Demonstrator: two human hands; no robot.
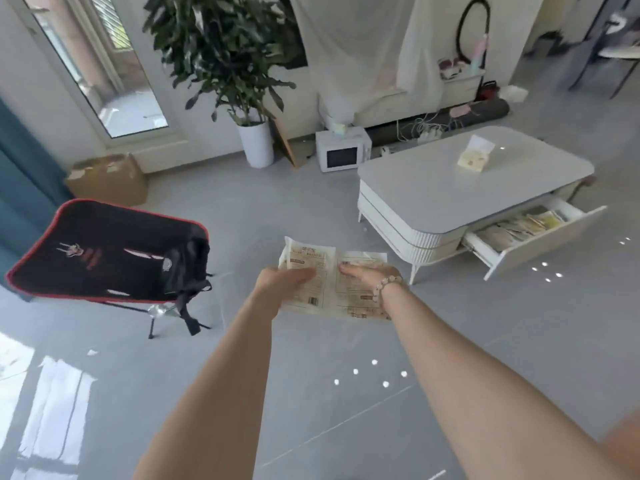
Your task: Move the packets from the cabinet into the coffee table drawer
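Above glossy grey tiles [311, 403], left hand [281, 285] and right hand [367, 276] each grasp a flat, crinkly printed packet [310, 253].

Print on packets [330, 268] blurred, unreadable; whether more lie stacked beneath top two, cannot tell. Fingers of left grip [284, 284] and right grip [369, 276] mostly hidden under packets, only upper sides showing. Both forearms cut off by near edge. Drawer [547, 242] contents smeared, count unclear; far part hidden under tabletop [433, 181]. Pale object [474, 156] on tabletop too small to identify. Far right corner of room blurred. Blue curtain [20, 174] cut off by left edge.
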